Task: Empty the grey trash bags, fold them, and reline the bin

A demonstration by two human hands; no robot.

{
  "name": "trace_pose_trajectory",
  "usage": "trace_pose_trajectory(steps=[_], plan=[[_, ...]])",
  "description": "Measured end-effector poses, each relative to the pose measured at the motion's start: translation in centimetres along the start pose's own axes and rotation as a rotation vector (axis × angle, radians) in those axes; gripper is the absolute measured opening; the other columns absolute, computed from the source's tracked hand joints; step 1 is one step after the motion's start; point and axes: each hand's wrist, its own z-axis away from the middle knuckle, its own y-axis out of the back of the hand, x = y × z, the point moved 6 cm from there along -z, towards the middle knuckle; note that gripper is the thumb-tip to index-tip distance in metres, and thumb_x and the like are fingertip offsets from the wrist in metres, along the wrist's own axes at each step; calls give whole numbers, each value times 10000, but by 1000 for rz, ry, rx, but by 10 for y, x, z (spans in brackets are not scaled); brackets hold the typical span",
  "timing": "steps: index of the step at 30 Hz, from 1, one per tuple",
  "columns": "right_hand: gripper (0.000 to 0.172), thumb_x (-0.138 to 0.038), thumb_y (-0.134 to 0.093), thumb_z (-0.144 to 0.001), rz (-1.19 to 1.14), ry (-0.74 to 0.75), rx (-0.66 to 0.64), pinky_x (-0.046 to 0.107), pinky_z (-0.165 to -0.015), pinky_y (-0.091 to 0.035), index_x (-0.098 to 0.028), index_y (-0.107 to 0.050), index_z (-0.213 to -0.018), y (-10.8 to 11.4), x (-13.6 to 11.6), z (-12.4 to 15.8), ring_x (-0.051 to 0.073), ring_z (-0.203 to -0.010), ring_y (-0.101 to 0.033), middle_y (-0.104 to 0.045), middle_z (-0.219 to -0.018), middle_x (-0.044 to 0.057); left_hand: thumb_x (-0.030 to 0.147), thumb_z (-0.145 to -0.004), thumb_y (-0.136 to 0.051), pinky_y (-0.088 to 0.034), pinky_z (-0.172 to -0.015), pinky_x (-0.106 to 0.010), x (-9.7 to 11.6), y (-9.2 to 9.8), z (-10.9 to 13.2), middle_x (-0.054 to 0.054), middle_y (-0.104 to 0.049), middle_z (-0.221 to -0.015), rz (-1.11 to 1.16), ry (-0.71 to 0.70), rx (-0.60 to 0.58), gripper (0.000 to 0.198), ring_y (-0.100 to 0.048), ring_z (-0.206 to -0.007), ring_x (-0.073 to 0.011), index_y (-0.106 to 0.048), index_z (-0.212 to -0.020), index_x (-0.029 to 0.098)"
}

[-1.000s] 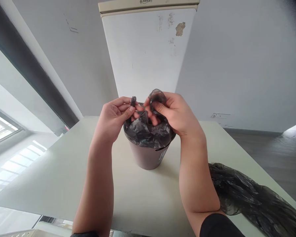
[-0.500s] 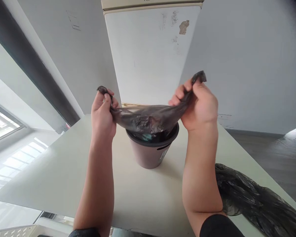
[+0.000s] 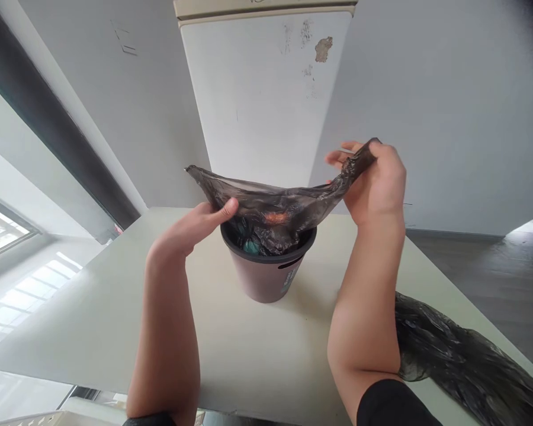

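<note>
A dark, see-through bin bag (image 3: 288, 204) is stretched between my hands, its lower part inside a mauve bin (image 3: 260, 278) with a black rim. My left hand (image 3: 199, 225) is at the bag's left side, near the rim. Its thumb lies on the near face and its fingers are hidden behind the plastic; a loose corner sticks up above. My right hand (image 3: 377, 177) is higher, gripping the bag's twisted right end under the thumb, with some fingers spread behind it. Something orange and something teal show through or below the plastic.
The bin stands on a pale table (image 3: 249, 361). Another dark plastic bag (image 3: 466, 349) lies crumpled at the right, beside my right forearm. A white fridge (image 3: 257, 94) is behind the table. Part of a cream basket (image 3: 48, 419) shows at the lower left.
My left hand has let go of the bag's left end and moved lower, toward the bin rim. My right hand has moved slightly right with its end, and the bag is spread wider.
</note>
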Motion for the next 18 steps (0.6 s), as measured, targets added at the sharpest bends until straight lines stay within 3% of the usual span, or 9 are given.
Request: trace_pose_trajectory(steps=[3, 7, 10, 15, 18], plan=[[511, -766, -659, -930, 312, -52, -183, 451, -1017, -569, -305, -736, -1135, 16, 2, 5, 358, -1436, -580, -733, -1358, 102, 498, -682, -1003, -592, -1051, -496, 0, -8, 1, -146, -822, -1182, -115, 117, -83, 559, -715, -1258, -401, -835, -1159, 260], [673, -645, -922, -743, 694, -218, -513, 601, -1222, -465, -339, -751, -1317, 32, 19, 15, 428, -1472, -554, -721, -1448, 74, 510, -680, -1002, -579, -1090, -520, 0, -19, -2, -141, -797, -1279, -136, 111, -107, 667, -693, -1298, -400, -801, -1270, 273], [689, -519, -976, -699, 876, -349, -685, 631, -1249, -445, -358, -778, -1339, 32, 36, 19, 437, -1426, -600, -755, -1395, 56, 584, -764, -929, -589, -1071, -504, -8, -27, -7, -133, -808, -1230, -117, 116, -74, 563, -710, -1254, -389, -808, -1199, 248], [770, -511, -942, -766, 710, -237, -728, 590, -1292, -427, -400, -678, -1481, 4, 30, 21, 356, -1476, -569, -668, -1535, 20, 647, -906, -776, -587, -1079, -481, -8, -25, -14, -118, -814, -1149, -37, 18, 105, 497, -722, -1220, -356, -787, -1141, 209], [604, -580, -879, -837, 552, -108, -745, 557, -1256, -474, -364, -735, -1382, -21, 11, 29, 339, -1512, -529, -625, -1578, 36, 608, -926, -775, -577, -1109, -464, 9, -25, -11, -118, -808, -1165, 86, -98, 159, 476, -701, -1281, -336, -770, -1183, 208]])
